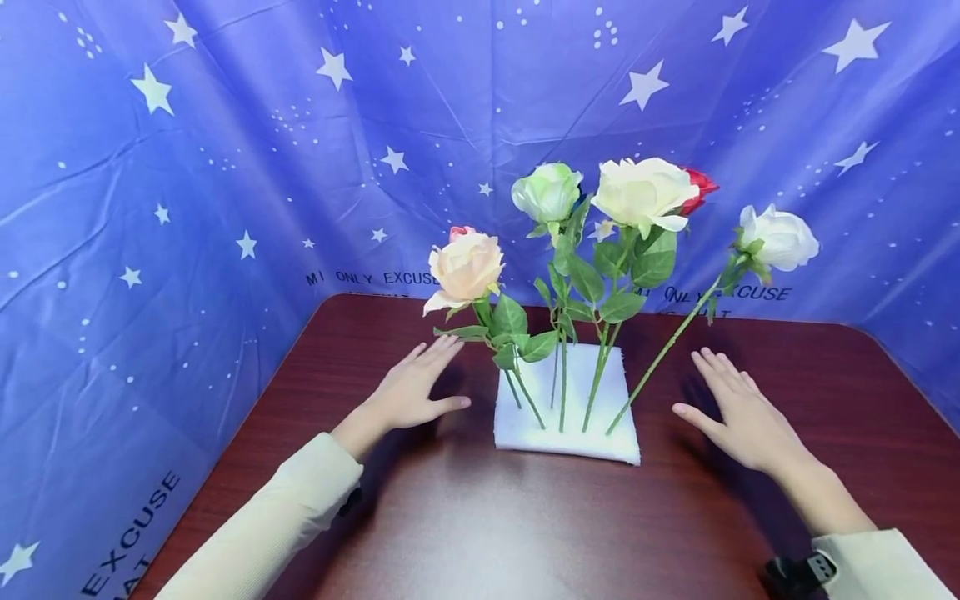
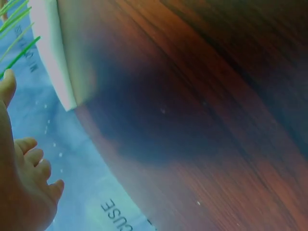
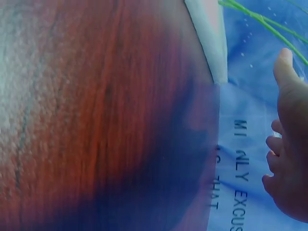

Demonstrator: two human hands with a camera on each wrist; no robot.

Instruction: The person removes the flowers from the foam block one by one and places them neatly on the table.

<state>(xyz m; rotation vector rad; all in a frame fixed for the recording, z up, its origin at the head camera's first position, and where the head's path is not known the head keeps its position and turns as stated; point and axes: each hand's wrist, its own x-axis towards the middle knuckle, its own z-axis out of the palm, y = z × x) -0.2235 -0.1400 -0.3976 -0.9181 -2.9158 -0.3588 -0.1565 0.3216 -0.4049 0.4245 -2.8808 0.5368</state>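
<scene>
Several artificial roses stand with their stems stuck in a white foam block (image 1: 562,446) on the table. A peach rose (image 1: 467,268) leans left, with a pink bloom half hidden behind it. A pale green rose (image 1: 547,196) and a cream rose (image 1: 641,196) rise in the middle, a red rose (image 1: 701,189) partly behind the cream one. The white rose (image 1: 780,237) tilts far right. My left hand (image 1: 408,392), fingers extended, is left of the block, empty. My right hand (image 1: 742,421) is right of it, fingers straight and thumb apart, holding nothing.
The dark red wooden table (image 1: 480,533) has rounded far corners. A blue curtain (image 1: 247,150) with white stars and lettering hangs around its back and sides. A black wrist strap (image 1: 798,575) shows at my right sleeve.
</scene>
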